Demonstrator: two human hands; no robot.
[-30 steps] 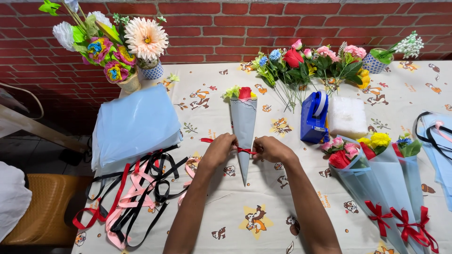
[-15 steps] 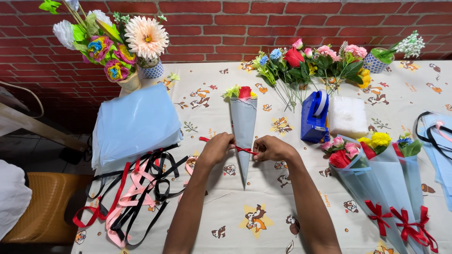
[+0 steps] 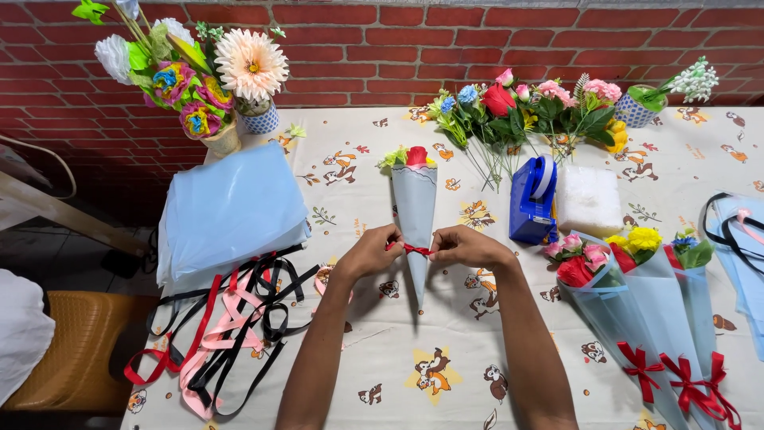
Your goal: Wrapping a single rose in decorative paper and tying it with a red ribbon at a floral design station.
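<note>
- A small bouquet (image 3: 415, 209) lies flat on the counter (image 3: 446, 374) between the two hands: a smooth pale-blue paper cone with a scalloped mouth, a red bloom and green-yellow bits showing at the top.
- The cone's long axis runs straight away from the person; its wide mouth points toward the brick wall (image 3: 382, 48) and its narrow tip points back toward the person, ending just below the hands.
- A thin, glossy red ribbon (image 3: 412, 250) crosses the cone about midway, at right angles to that axis.
- The left hand (image 3: 371, 253) pinches one end of the ribbon with its fingertips, knuckles up, the forearm reaching in from below.
- The right hand (image 3: 468, 247) pinches the other end in the same way, fingers curled, its fingertips nearly meeting the left hand's over the cone.
- Left of the left hand lie a stack of light-blue wrapping sheets (image 3: 231, 211) and a loose tangle of red, pink and black ribbon strips (image 3: 223, 334).
- Right of the right hand stand a blue tape dispenser (image 3: 533, 203) and a white foam block (image 3: 589, 199); nearer the person lie finished bouquets (image 3: 637, 295) tied with red bows.
</note>
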